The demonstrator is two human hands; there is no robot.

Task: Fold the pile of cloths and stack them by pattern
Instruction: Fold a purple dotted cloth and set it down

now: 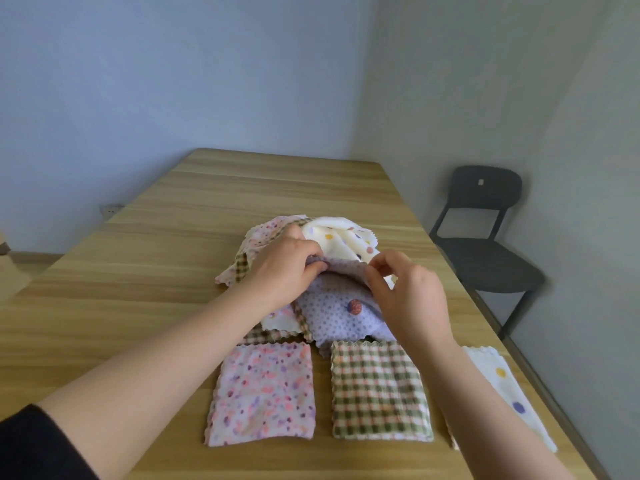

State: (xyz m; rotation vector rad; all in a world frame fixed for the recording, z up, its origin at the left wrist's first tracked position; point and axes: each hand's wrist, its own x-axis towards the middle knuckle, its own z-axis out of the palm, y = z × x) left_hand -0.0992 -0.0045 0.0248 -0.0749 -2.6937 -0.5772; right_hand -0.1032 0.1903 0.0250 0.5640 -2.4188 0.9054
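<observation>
Sleeve (31, 445), black, on my L forearm sits lowest in view; both arms reach fwd over the table (138, 306), light wood grain, long. Pale blue-grey walls (173, 81) meet in a corner behind it. Dark chair (485, 237) stands at the R side, just beside the table edge. It has a small white label on its backrest, too small to read. Wall socket (111, 209) is low on the L wall.

Pile of cloths (258, 237) lies mid-table, loose and rumpled. Nearer me are 3 folded ones. A pink floral square (263, 393) and a green check square (377, 389) lie side by side, not touching. A white spotted cloth (509, 393) is far R, partly under my R forearm.

On top of the pile is a lilac dotted cloth (339, 317). L hand (287, 268) has its fingers curled round the cloth's far edge. R hand (412, 299) pinches the same edge w/ thumb + forefinger. A cream spotted cloth (343, 237) bunches up just behind both hands, touching the L one.
</observation>
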